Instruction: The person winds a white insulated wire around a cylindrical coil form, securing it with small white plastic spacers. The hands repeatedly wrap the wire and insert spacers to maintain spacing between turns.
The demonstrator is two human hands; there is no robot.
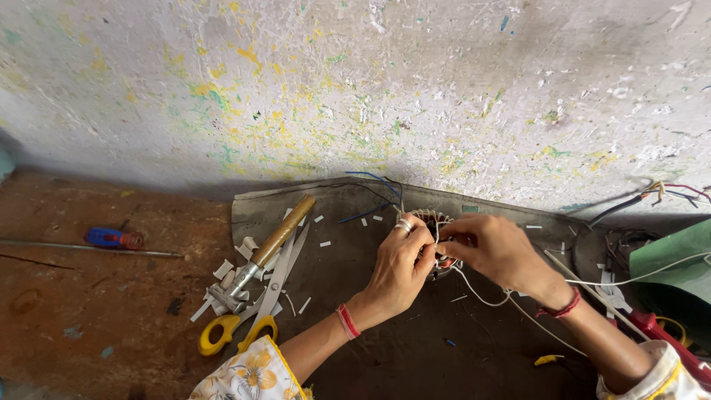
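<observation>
Coil: wound wire coil (437,222) lay on the dark mat (385,348), close under the wall (370,89), mostly hidden between my two hands.
Left hand: my left hand (400,263) was curled over the near left side of the coil, fingers bent and closed against the windings; a ring sat on one finger and a red thread band on the wrist.
Right hand: my right hand (500,248) was closed in a pinch at the right side of the coil, thumb and fingertips pressed together on the windings; I could not tell exactly which strand was held.
White wire: white wire (481,296) ran from under the coil, beneath my right wrist, toward the right edge.
Blue wire: blue wire (374,194) arched from the coil's far side across the mat to the left.
Hammer: wooden-handled hammer (263,252) lay tilted at the left edge of the mat, head toward me.
Scissors: yellow-handled scissors (255,311) lay just beside the hammer, blades crossing under its handle.
Scraps: white paper scraps (226,270) were scattered around the hammer head and across the mat.
Screwdriver: blue and red screwdriver (111,238) lay on the brown floor (89,326), well apart to the left.
Green sheet: green sheet (678,259) lay at the right edge.
</observation>
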